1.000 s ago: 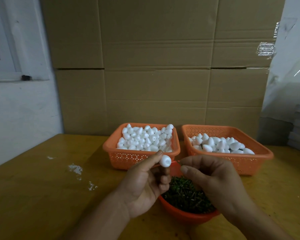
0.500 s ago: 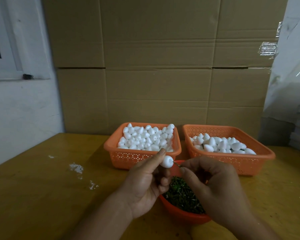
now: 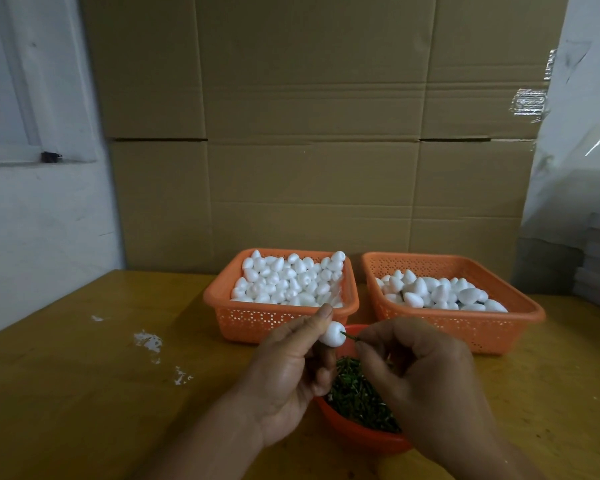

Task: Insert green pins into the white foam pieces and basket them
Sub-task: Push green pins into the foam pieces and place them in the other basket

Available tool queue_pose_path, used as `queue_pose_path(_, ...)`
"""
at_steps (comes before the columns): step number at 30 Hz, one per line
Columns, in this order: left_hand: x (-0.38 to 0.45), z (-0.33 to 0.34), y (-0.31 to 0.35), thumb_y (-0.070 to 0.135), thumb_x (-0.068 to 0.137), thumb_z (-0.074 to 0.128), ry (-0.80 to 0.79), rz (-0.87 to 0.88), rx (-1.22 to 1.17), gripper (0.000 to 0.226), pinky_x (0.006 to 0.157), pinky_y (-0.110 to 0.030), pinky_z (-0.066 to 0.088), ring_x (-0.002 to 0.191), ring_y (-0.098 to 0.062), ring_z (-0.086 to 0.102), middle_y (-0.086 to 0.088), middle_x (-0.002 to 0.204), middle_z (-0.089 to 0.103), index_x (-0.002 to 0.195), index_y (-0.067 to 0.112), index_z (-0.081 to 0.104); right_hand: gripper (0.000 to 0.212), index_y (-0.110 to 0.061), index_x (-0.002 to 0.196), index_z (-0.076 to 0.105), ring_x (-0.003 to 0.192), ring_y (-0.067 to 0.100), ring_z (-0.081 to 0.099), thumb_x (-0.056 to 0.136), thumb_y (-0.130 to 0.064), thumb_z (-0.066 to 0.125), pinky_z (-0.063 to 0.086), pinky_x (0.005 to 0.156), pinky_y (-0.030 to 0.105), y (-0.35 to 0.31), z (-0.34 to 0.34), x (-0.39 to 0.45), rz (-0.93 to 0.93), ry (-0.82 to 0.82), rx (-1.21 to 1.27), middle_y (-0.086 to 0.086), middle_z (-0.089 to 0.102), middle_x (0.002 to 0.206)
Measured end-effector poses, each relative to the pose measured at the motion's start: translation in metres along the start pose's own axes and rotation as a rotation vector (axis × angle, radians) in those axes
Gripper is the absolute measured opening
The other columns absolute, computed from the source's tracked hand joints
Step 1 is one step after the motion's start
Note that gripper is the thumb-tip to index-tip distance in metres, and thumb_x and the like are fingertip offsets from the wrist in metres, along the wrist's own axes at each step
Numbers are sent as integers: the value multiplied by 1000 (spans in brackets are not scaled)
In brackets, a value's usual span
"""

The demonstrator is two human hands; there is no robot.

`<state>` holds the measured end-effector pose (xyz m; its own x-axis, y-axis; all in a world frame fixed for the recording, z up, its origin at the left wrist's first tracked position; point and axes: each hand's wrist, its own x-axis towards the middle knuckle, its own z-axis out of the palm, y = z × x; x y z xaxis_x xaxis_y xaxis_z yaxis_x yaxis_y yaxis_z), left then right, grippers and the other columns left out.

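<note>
My left hand (image 3: 291,372) pinches a small white foam piece (image 3: 332,335) between thumb and fingers, above the red bowl. My right hand (image 3: 420,379) pinches a thin green pin (image 3: 350,337) whose tip touches the foam piece's right side. Under both hands sits a red bowl (image 3: 361,439) filled with green pins (image 3: 354,400). Behind, the left orange basket (image 3: 257,320) is heaped with white foam pieces (image 3: 291,282). The right orange basket (image 3: 465,330) holds a lower layer of foam pieces (image 3: 437,292), some with dark pins showing.
Everything stands on a yellow wooden table (image 3: 84,375) with white flecks (image 3: 148,341) to the left. Large cardboard boxes (image 3: 309,133) form a wall behind the baskets. A white wall with a window frame (image 3: 14,133) is on the left.
My right hand has brought the green pin up to the foam piece; a second ago no pin was visible at it. The left hand has held the foam piece almost still.
</note>
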<state>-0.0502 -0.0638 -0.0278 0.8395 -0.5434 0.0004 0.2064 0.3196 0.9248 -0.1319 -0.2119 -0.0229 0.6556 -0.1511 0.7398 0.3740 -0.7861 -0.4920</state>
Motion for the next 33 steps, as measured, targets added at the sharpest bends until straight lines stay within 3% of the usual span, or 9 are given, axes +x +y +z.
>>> queue_pose_path(10,-1,3,-1,44,71,77,1,22,42,27,43,-18,34,48,-9,46,-2,61,52,71,18,71,23,-31,77,74,63,3,58,71,-11,85,38,55,10,-1,0,0,7,7,-54,-22,61,64)
queue_pose_path(15,-2,5,-4,46,67,78,15,76,90,28,47,-19,33,52,-8,47,0,63,55,72,20,72,24,-26,79,75,65,0,55,69,-8,88,45,56,19,-3,1,0,-56,2,-139,-20,60,69)
queue_pose_path(21,-3,7,-6,48,68,76,44,213,174,31,44,-19,35,49,-10,46,-2,59,54,71,17,73,19,-33,80,75,62,-1,58,77,-16,82,36,56,11,2,3,-2,33,-34,-50,-25,63,66)
queue_pose_path(26,-2,7,-8,50,72,74,52,303,211,36,45,-20,36,48,-11,46,-4,59,53,73,14,75,17,-30,80,75,58,-4,60,80,-14,79,39,53,6,3,5,-3,71,-64,0,-24,66,67)
queue_pose_path(28,-1,6,-8,45,77,81,30,313,207,32,47,-20,36,50,-11,47,-3,60,54,75,14,76,16,-30,80,75,56,-1,60,82,-15,78,40,51,8,3,5,-3,88,-76,21,-22,67,67)
queue_pose_path(33,-1,3,-8,45,77,76,4,350,230,32,49,-20,35,53,-9,45,-1,61,52,81,14,77,19,-33,77,73,56,9,62,86,-17,74,48,51,23,1,8,-3,148,-100,140,-11,70,66)
